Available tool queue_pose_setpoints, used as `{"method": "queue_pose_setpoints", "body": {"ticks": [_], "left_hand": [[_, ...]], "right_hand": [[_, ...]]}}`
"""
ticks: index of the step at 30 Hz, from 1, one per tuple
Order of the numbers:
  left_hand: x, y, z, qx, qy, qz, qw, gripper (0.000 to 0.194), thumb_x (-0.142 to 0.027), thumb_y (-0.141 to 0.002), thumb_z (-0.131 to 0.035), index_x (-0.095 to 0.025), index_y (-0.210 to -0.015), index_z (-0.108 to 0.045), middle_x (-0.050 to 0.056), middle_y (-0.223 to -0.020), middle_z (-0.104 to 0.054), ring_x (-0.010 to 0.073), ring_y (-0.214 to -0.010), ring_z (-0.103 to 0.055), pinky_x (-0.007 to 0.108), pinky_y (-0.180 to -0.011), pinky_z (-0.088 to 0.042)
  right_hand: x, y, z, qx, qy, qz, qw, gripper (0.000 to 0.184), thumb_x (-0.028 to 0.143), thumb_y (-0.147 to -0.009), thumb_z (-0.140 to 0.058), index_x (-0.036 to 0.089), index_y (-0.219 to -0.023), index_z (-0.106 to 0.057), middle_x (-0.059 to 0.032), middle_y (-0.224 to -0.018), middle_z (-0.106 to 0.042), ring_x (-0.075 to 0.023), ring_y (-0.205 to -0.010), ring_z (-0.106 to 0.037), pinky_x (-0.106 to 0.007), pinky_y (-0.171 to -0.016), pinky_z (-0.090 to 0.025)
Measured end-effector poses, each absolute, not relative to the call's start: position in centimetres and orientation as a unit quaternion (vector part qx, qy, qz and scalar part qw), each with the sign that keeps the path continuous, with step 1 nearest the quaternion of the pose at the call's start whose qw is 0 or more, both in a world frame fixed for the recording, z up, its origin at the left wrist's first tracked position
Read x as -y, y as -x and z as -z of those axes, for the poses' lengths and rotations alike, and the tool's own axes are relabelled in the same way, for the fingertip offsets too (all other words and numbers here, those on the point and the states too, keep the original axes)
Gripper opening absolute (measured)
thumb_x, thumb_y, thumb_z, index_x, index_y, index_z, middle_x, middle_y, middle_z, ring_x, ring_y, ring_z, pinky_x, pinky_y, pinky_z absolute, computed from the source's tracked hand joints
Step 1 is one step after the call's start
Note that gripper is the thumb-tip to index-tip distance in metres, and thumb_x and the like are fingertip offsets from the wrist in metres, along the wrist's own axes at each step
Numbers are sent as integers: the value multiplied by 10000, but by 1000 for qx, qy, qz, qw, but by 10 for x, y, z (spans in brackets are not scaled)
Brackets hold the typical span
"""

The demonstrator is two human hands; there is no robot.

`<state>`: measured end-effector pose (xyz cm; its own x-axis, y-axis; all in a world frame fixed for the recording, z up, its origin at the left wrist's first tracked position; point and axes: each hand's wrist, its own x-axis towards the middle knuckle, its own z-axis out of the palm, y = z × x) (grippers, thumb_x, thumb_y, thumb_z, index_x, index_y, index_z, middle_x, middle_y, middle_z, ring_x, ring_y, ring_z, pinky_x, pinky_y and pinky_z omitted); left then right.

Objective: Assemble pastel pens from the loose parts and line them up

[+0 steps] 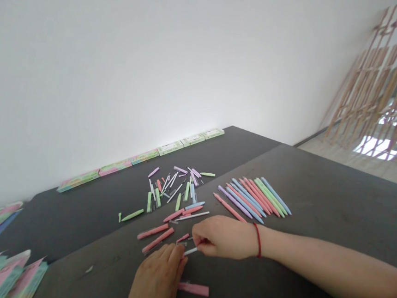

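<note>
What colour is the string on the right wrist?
The string is red, best seen in the head view.

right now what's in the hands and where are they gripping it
The right hand pinches one end of a thin pale pen refill. The left hand is at the other end; whether it grips cannot be told.

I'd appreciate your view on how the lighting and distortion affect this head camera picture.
In the head view, the white wall is bright, the wooden lattice at upper right looks blurred and bowed, the floor shows strong glare, and the pastel pens stay reasonably sharp.
</note>
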<state>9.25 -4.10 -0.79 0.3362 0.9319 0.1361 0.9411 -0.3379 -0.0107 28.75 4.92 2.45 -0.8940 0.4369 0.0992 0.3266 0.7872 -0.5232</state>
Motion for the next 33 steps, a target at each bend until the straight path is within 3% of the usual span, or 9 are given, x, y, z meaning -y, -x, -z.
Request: {"method": "queue_pose_setpoints", "body": {"ticks": [8, 14, 18, 22, 27, 33], "left_hand": [[42, -90, 3, 559, 828, 22, 24, 272, -185, -885, -420, -280, -1104, -551, 4, -874, -674, 176, -787, -646, 265, -664, -448], [41, -89, -4, 580, 815, 3, -18, 243, -217, -913, -340, -263, -917, -579, 9, -838, -670, 189, -789, -651, 282, -649, -462], [39, -78, -4, 596, 802, 31, -9, 239, -260, -917, -331, -262, -885, -567, 30, -943, -692, 206, -857, -664, 307, -680, -490], [36, -63, 4, 604, 793, 81, 2, 234, -295, -923, -339, -266, -960, -567, 31, -1126, -673, 181, -889, -678, 282, -690, -516], [34, -55, 12, 598, 790, 137, 15, 249, -303, -911, -379, -271, -1076, -563, 24, -1135, -678, 164, -941, -670, 260, -746, -520], [37, -66, 2, 623, 754, 181, -105, 211, -307, -902, -392, -260, -913, -597, 29, -1143, -656, 195, -1006, -620, 290, -803, -472]], "right_hand": [[-50, -284, -13, 930, 206, -282, 111, 54, 193, -780, -510, 168, -755, -551, 0, -736, -592, -108, -635, -474, -213, -577, -305], [-53, -281, -16, 912, 231, -322, 107, 120, 249, -822, -541, 162, -819, -623, -6, -733, -630, -116, -652, -530, -206, -582, -331], [-69, -289, -23, 911, 278, -255, 165, 214, 254, -905, -430, 159, -932, -619, -49, -865, -657, -152, -771, -573, -243, -687, -376], [-78, -296, -19, 934, 297, -147, 135, 126, 199, -836, -527, 136, -911, -606, -81, -907, -642, -191, -843, -568, -291, -769, -390], [-72, -290, -3, 958, 262, -70, 92, 148, 254, -826, -549, 122, -868, -600, -117, -944, -617, -228, -896, -544, -325, -783, -394], [-67, -290, -13, 942, 260, -154, 144, 75, 208, -798, -530, 148, -832, -559, -51, -814, -612, -160, -745, -534, -264, -687, -375]]}}
